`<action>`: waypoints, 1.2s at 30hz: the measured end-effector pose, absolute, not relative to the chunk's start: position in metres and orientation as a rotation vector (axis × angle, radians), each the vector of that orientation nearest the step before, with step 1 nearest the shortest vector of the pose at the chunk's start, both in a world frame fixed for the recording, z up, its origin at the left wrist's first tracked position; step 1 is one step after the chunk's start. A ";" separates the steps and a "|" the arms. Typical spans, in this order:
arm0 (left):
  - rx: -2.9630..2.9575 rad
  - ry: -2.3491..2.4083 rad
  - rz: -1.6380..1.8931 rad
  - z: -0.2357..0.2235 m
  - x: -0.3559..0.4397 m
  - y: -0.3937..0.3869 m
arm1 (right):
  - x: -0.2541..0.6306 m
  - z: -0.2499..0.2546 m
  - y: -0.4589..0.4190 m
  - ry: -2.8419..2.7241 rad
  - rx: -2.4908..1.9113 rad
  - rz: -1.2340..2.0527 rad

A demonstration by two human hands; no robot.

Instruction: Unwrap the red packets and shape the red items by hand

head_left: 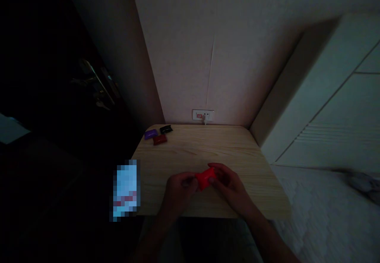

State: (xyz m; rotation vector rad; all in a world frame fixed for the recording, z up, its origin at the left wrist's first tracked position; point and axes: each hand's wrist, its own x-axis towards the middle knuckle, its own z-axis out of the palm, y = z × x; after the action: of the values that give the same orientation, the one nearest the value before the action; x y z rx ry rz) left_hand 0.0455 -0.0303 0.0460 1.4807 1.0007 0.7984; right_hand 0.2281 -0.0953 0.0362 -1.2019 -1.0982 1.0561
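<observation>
Over the front half of the small wooden table [234, 148], a bright red pillow-shaped packet [204, 179] is held between both hands. My left hand [180, 191] pinches its left end with thumb and fingers. At the other end, my right hand [231, 187] grips it, the thumb across its face. At the table's back left corner lie three similar packets: a purple packet [151, 134], a black packet [166, 129] and a dark red packet [160, 140]. What is inside the packets cannot be seen.
A wall socket [203, 115] with a plug in it sits just behind the table. To the left is a dark door with a handle [95, 79]. A bright pixelated patch [126, 187] covers the left table edge. A pale headboard [332, 96] and bed [320, 219] stand right.
</observation>
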 end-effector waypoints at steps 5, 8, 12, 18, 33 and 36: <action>1.371 1.023 0.751 0.046 0.044 -0.033 | 0.228 0.035 -0.096 -1.117 -1.220 0.987; 1.218 0.969 0.712 0.049 0.045 -0.036 | 0.231 0.034 -0.094 -1.101 -1.210 1.023; 1.181 0.930 0.721 0.055 0.046 -0.039 | 0.228 0.035 -0.098 -1.249 -1.372 0.781; 1.163 0.921 0.778 0.060 0.050 -0.040 | 0.205 0.051 -0.120 -1.471 -1.513 0.280; 1.677 0.870 0.621 0.064 0.042 -0.055 | 0.213 0.057 -0.132 -1.366 -1.607 0.912; 1.723 0.827 0.602 0.066 0.043 -0.055 | 0.212 0.060 -0.134 -1.509 -1.636 0.793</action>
State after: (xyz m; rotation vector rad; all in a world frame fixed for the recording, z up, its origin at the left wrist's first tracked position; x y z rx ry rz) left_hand 0.0427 -0.0554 0.0657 1.7230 0.8267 0.6020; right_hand 0.2117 -0.1343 0.0597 -1.6357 -1.5090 0.7934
